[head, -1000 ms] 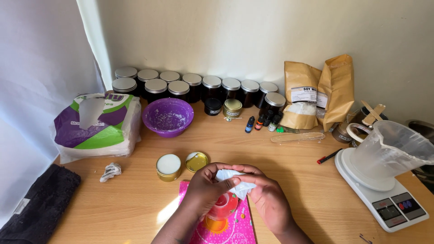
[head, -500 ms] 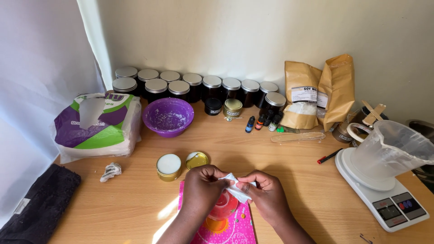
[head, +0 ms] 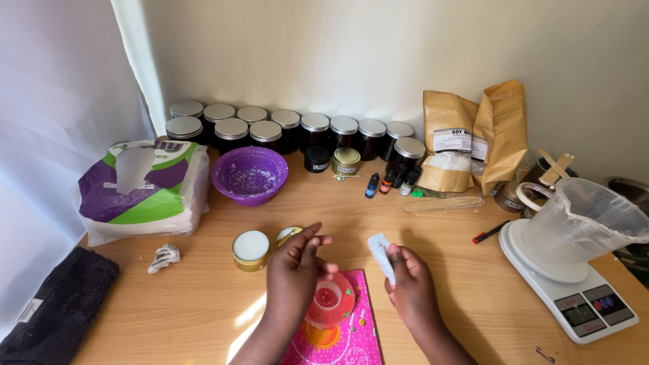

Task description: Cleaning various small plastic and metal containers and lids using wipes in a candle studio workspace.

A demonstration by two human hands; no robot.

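While the left hand grips a small red cup over the pink mat, the right hand pinches a white tissue just beside it. Step judged: wiping the cup; next calls for tissue into cup. Gold tin left of hands, on desk.

Two hands: left hand, right hand. Thirteen dark jars with silver lids along wall. Two small tins before them. Four dropper bottles. Two brown bags. One purple bowl. One tissue pack. One scale, one jug. One gold tin. One crumpled wad. One red pen.
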